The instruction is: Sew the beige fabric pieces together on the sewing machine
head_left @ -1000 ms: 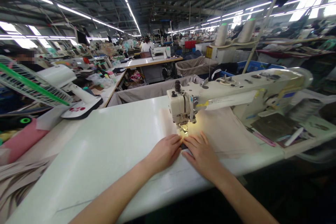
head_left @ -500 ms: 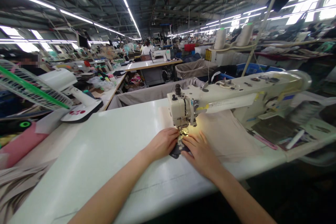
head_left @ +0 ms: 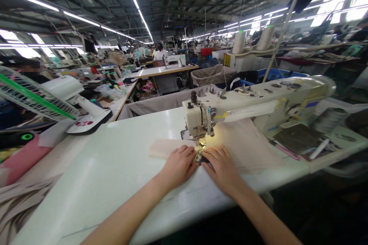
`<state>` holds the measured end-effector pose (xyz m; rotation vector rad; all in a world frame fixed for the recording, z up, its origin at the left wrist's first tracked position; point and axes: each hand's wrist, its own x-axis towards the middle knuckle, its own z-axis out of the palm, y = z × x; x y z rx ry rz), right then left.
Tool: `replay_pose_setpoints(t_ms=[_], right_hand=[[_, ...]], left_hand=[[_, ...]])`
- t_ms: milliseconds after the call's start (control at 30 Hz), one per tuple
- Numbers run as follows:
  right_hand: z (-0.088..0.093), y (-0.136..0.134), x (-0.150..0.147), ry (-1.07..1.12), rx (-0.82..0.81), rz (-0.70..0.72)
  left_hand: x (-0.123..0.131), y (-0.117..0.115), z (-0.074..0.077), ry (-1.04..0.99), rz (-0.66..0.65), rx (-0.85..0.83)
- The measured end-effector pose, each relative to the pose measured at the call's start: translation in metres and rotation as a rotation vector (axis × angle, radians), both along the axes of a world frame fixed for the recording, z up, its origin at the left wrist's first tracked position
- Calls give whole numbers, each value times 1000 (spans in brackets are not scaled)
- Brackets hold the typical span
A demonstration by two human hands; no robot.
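A sewing machine (head_left: 198, 116) stands over the table, its small lamp lighting the needle area. My left hand (head_left: 178, 166) rests just left of the presser foot, fingers laid over a folded strip of beige fabric (head_left: 161, 148). To the right of the foot, my right hand (head_left: 222, 168) lies with fingers stretched out and slightly spread, pressing on a wide beige fabric piece (head_left: 250, 145). That piece extends under the machine's arm. The needle tip and the stitched spot are too small to make out between my fingers.
A white fan (head_left: 64, 88) with a green stripe sits at the left. Thread cones (head_left: 238, 42) stand behind the machine. Pink-handled tool (head_left: 287, 150) and dark cloth (head_left: 297, 138) lie at the right. Fabric-lined bins (head_left: 161, 101) border the table's far edge.
Both hands have shifted slightly; my left hand is lower and nearer me. A beige strip now shows left of the needle, and the dark plate by the foot is more covered.
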<state>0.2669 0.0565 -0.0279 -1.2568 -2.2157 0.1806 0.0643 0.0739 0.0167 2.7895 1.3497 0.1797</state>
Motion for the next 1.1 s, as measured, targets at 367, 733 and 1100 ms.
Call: replay_pose_setpoints(t_ms=[367,733,1100], right_hand=[[0,-1,0,-28,19,-4],[-2,0,-1,11,-2,3],[0,2,0,46,-11,17]], left_hand=[[-22,47,-7,-71,-70,32],[-21,55,-3,-82,-86,63],[-21,63,0,10,-95,51]])
